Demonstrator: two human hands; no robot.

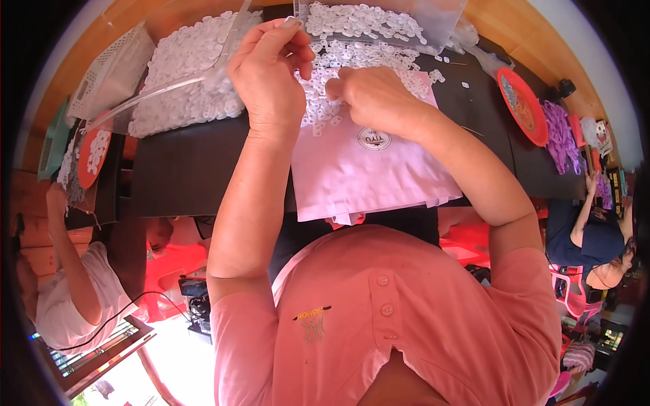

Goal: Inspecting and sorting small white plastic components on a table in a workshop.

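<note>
My left hand (271, 78) is raised at the edge of a clear plastic bin, thumb and forefinger pressed together and the other fingers curled. Whatever is in that pinch is too small to make out. Lower and to the right, my right hand (379, 98) reaches over a pink cloth bag (379, 172) with a round printed mark. Its fingers are bent closed at a spread of small white plastic pieces (321, 108) on the bag's far part. Its fingertips are mostly hidden, so what they grip does not show.
A clear bin heaped with white pieces (186, 74) stands at left, beside a white perforated basket (112, 71). Another clear bin (447, 27) lies ahead, pieces spilling out. A red plate (521, 108) and purple straps (560, 139) are at right. Other people sit on both sides.
</note>
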